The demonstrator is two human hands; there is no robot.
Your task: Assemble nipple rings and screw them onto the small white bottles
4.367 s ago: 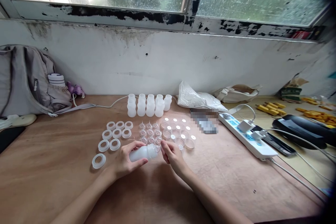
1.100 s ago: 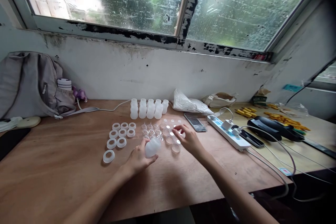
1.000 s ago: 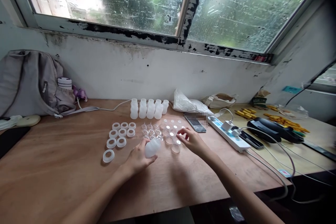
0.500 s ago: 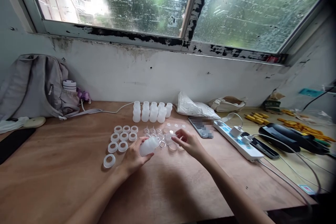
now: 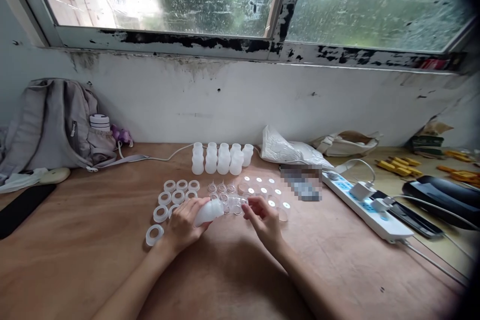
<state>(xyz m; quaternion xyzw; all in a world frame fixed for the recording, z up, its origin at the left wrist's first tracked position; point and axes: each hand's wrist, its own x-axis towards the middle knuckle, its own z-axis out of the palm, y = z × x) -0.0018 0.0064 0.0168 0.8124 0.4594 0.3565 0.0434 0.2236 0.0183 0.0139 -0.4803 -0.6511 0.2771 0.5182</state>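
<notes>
My left hand (image 5: 183, 225) is wrapped round a frosted white plastic bottle (image 5: 207, 211), tilted with its mouth toward the right. In my right hand (image 5: 264, 217), thumb and fingertips pinch a small clear plastic piece (image 5: 236, 204) beside the bottle's mouth; whether the two touch I cannot tell. White plastic rings (image 5: 148, 237) lie in rows left of the bottle, some partly behind my left hand. Behind my hands are small clear pieces with pointed tips (image 5: 222, 187). Clear discs with white centres (image 5: 264, 190) lie behind my right hand.
Several frosted bottles (image 5: 224, 160) stand in rows near the wall. To the right are a white plastic bag (image 5: 285, 149), a phone (image 5: 303, 187) and a power strip (image 5: 360, 210) with cables. A grey backpack (image 5: 56, 125) and a black phone-like slab (image 5: 22, 210) are at left.
My right hand has closed on the clear piece and brought it to the bottle's mouth. The bottle has shifted slightly left and down in the view, which has itself turned a little.
</notes>
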